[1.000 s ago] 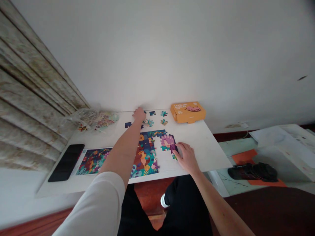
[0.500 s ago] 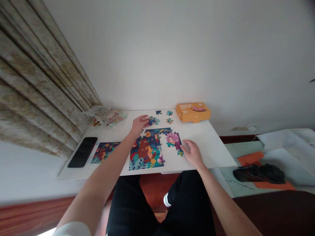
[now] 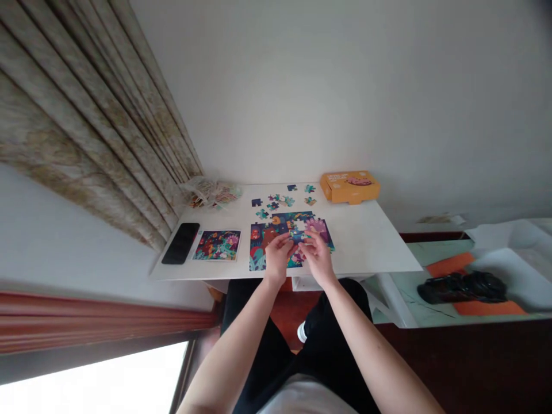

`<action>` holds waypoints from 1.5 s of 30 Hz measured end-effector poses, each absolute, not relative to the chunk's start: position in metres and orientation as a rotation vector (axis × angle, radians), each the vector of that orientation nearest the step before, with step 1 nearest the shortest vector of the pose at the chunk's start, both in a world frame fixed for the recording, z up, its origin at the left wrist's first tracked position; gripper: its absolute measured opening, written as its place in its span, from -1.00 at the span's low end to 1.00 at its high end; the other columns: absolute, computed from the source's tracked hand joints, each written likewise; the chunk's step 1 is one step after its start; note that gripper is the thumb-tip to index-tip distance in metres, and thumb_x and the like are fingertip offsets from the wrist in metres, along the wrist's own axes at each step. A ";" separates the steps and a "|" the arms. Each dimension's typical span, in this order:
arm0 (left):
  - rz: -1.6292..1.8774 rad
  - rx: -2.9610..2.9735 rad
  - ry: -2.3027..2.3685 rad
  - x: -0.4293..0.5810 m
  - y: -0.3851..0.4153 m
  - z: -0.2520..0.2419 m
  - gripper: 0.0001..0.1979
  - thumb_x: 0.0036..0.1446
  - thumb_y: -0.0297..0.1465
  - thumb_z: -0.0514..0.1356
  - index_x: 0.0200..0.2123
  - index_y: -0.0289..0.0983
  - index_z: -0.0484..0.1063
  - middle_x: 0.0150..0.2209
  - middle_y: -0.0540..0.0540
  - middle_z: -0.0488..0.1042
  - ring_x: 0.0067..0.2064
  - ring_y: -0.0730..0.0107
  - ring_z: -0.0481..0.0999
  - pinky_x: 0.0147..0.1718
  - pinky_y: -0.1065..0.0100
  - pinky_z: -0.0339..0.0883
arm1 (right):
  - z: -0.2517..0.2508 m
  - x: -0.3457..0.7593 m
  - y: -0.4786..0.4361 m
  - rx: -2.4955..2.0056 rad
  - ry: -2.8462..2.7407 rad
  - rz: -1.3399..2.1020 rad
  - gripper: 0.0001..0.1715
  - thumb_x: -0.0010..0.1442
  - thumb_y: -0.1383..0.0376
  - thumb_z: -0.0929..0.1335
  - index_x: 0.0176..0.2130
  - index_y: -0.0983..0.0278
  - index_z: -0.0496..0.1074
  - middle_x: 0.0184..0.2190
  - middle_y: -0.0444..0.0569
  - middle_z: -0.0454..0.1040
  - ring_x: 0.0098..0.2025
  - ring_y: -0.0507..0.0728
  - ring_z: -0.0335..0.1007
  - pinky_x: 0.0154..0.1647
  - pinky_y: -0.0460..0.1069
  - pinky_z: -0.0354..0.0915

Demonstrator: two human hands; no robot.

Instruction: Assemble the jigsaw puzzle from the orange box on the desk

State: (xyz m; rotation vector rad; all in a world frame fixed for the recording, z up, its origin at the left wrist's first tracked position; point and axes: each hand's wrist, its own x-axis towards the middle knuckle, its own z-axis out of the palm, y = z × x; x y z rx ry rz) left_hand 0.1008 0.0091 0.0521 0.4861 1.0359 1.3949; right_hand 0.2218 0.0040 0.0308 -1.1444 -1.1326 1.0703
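My left hand (image 3: 278, 254) and my right hand (image 3: 317, 253) are close together over the front of a partly joined jigsaw puzzle (image 3: 259, 236). Between their fingertips they pinch a small dark-blue puzzle piece (image 3: 296, 236), partly covered by the fingers. A pink and purple section (image 3: 321, 226) of the puzzle lies beside the right hand, against the rest of the picture. Behind the puzzle are several loose pieces (image 3: 273, 205), mostly blue and teal. The hands hide the lower middle of the puzzle.
A printed reference picture (image 3: 217, 245) and a black phone (image 3: 181, 244) lie at the left of the white table (image 3: 366, 241). A plastic bag of pieces (image 3: 213, 192) sits behind them. An orange puzzle box (image 3: 351, 187) stands at the back right. A dark bottle-like object (image 3: 461, 287) lies off the table.
My left hand has come from the loose pieces to the front and now meets the right hand at a piece. The pink section sits against the main puzzle. The view has shifted.
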 end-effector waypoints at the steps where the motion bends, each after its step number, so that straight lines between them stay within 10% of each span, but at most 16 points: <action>1: 1.380 0.488 1.051 0.102 0.007 0.052 -0.67 -0.08 -0.42 0.49 -0.19 -0.30 0.58 -0.33 -0.06 0.60 -0.25 0.36 0.63 -0.06 0.25 0.54 | 0.030 0.223 0.004 -1.148 -1.127 1.069 -0.40 0.15 -0.04 0.50 0.08 0.14 0.42 -0.25 -0.07 0.55 -0.40 0.13 0.51 -0.43 0.02 0.45; 16: 1.311 0.547 1.044 0.107 -0.006 0.034 -0.60 -0.10 -0.39 0.51 -0.15 -0.33 0.57 -0.37 -0.05 0.60 -0.32 0.41 0.62 -0.14 0.29 0.57 | 0.011 0.249 -0.002 -1.223 -1.302 1.037 -0.45 0.19 0.09 0.44 0.13 0.20 0.41 -0.36 -0.09 0.53 -0.40 0.14 0.47 -0.36 0.04 0.45; 24: 1.314 0.762 1.215 0.107 -0.009 0.007 -0.69 -0.03 -0.38 0.46 -0.16 -0.27 0.61 -0.31 -0.09 0.62 -0.28 0.33 0.63 -0.18 0.28 0.57 | 0.020 0.267 -0.011 -1.224 -1.900 0.400 -0.54 0.27 0.28 0.42 0.16 0.11 0.50 0.16 0.09 0.50 0.22 0.30 0.41 0.26 0.27 0.37; 45: 1.313 0.813 1.185 0.109 -0.012 0.010 -0.68 -0.06 -0.40 0.45 -0.16 -0.22 0.63 -0.31 -0.06 0.60 -0.27 0.33 0.60 -0.20 0.34 0.50 | 0.024 0.274 -0.008 -1.225 -2.085 0.375 -0.58 0.33 0.29 0.37 0.15 0.08 0.52 0.10 0.05 0.56 0.19 0.32 0.45 0.28 0.32 0.36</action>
